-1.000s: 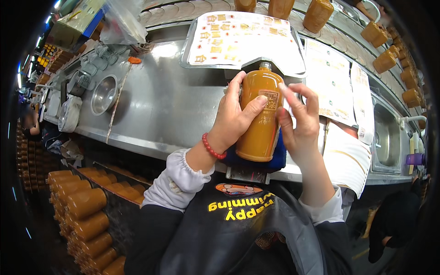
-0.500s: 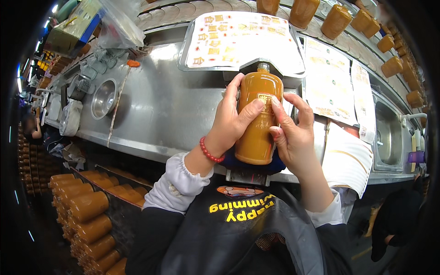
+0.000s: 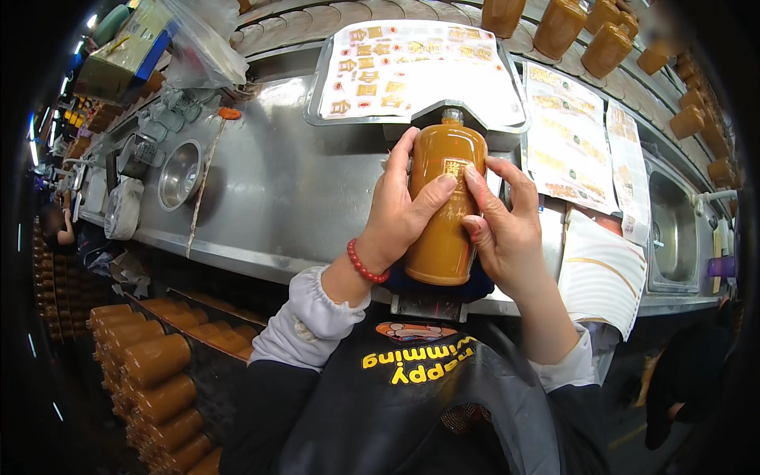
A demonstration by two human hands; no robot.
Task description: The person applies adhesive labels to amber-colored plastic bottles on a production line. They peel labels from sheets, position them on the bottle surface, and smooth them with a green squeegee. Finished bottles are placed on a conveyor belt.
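A glossy brown bottle (image 3: 440, 261) with a clear neck tilts in front of me, its neck pointing away. My left hand (image 3: 400, 202), a red bead bracelet at its wrist, wraps the bottle's left side with the thumb across the front. From the other side, my right hand (image 3: 507, 218) presses an index fingertip beside the gold lettered decal (image 3: 454, 168). Its thumb rests lower on the bottle's right side, and the remaining fingers are bent. Beyond the bottle, a metal tray (image 3: 315, 103) holds a white sheet (image 3: 459, 91) printed with gold and red decals.
More decal sheets (image 3: 564, 131) lie right of the tray, near a folded white cloth (image 3: 602, 273) and a sink (image 3: 673, 229). To the left stand a steel bowl (image 3: 180, 174) and a thin stick (image 3: 207, 166). Brown bottles (image 3: 158, 360) are stacked below left; others (image 3: 560, 32) line a far slatted conveyor.
Bottles on the far conveyor have shifted along it. Both hands keep nearly the same hold; the right index fingertip has moved slightly left on the bottle.
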